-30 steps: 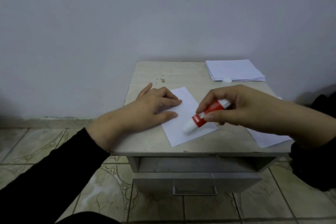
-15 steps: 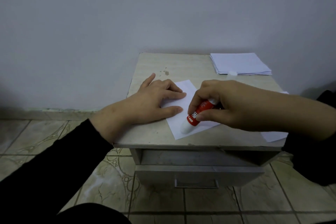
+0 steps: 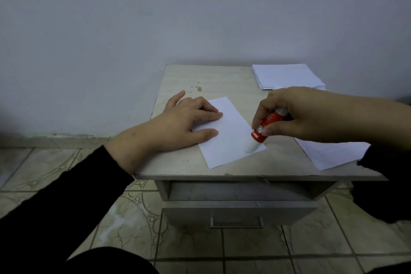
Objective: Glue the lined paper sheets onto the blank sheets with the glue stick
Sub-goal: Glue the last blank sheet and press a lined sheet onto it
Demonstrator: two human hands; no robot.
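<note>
A small white paper sheet [image 3: 229,138] lies on the middle of the low table [image 3: 278,162]. My left hand [image 3: 178,122] lies flat on the sheet's left part, fingers straight, pressing it down. My right hand [image 3: 295,113] grips a red glue stick [image 3: 264,128], tilted, with its white glue tip touching the sheet near its right edge. Another sheet [image 3: 329,153] lies at the table's right front, partly under my right forearm. Whether either sheet is lined I cannot tell.
A stack of white sheets [image 3: 287,75] sits at the table's back right corner against the wall. Below the tabletop are an open shelf and a drawer with a handle [image 3: 236,222]. The floor [image 3: 244,242] is tiled.
My right hand has slid the glue stick rightward across the sheet, from its lower middle to near its right edge. My left hand has stayed pressed on the sheet.
</note>
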